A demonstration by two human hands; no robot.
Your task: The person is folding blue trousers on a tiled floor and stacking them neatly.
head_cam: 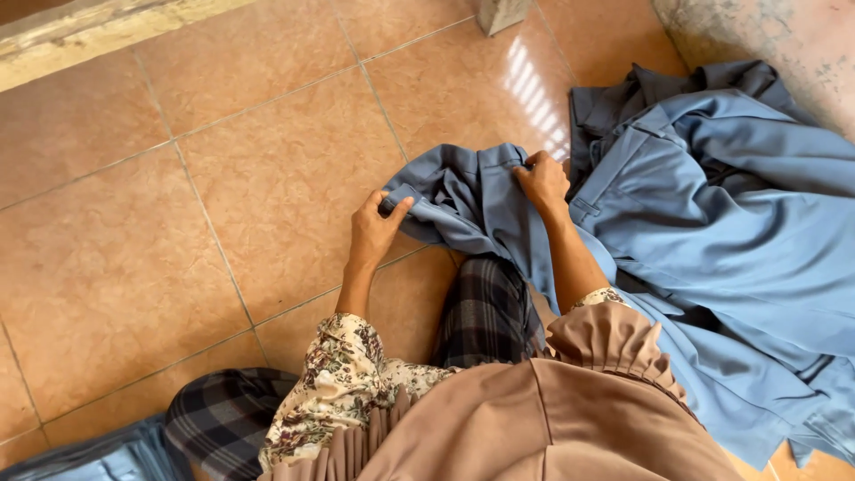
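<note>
I sit on a tiled floor [223, 178] with a blue-grey garment [472, 200] bunched in front of me. My left hand [376, 230] pinches one edge of its waistband between thumb and fingers. My right hand [541, 181] grips the same garment's upper edge a little farther away. The cloth hangs between both hands and drapes over my leg in dark plaid fabric [485, 312]. Floral sleeves and a tan pleated cloth cover my arms and chest.
A pile of similar blue garments [730, 240] lies to the right, reaching a stained wall [784, 44]. A pale ledge [98, 31] runs along the top left. A grey post foot [500, 13] stands at the top. More blue cloth [89, 459] shows at bottom left.
</note>
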